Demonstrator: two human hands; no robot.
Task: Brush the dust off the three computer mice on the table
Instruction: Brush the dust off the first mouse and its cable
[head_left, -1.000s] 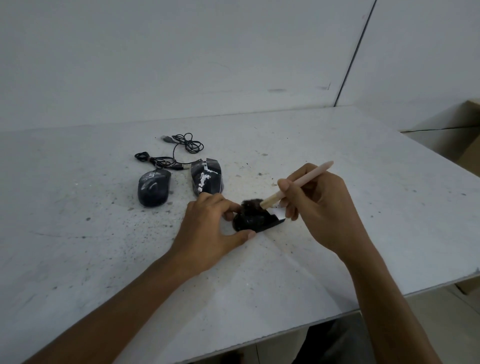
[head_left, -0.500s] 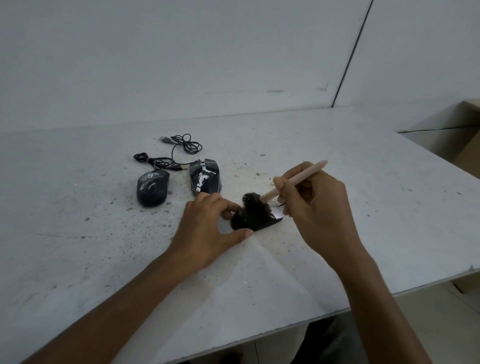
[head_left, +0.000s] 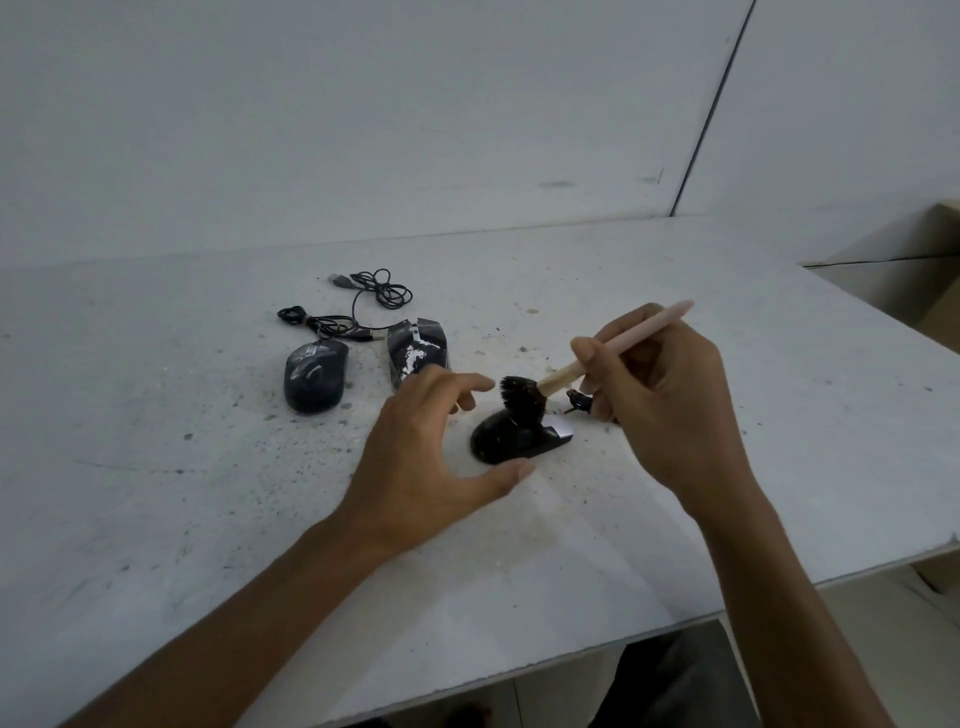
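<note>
Left fingers (head_left: 467, 387) have let go of the near mouse (head_left: 506, 441); brush (head_left: 613, 353) now on its back.
Left hand (head_left: 431, 457) hovers, fingers spread and curved, touching nothing. Right hand (head_left: 670, 405) pinches the brush handle between thumb and fingers; the bristles splay on the near mouse, which lies mid-table (head_left: 208, 545) between the hands. Two far mice (head_left: 315, 382) lie well apart to the left, by their cables (head_left: 363, 306). Step in hand: likely dusting this mouse. The next stroke calls for light pressure or a renewed hold, lest it slide.
</note>
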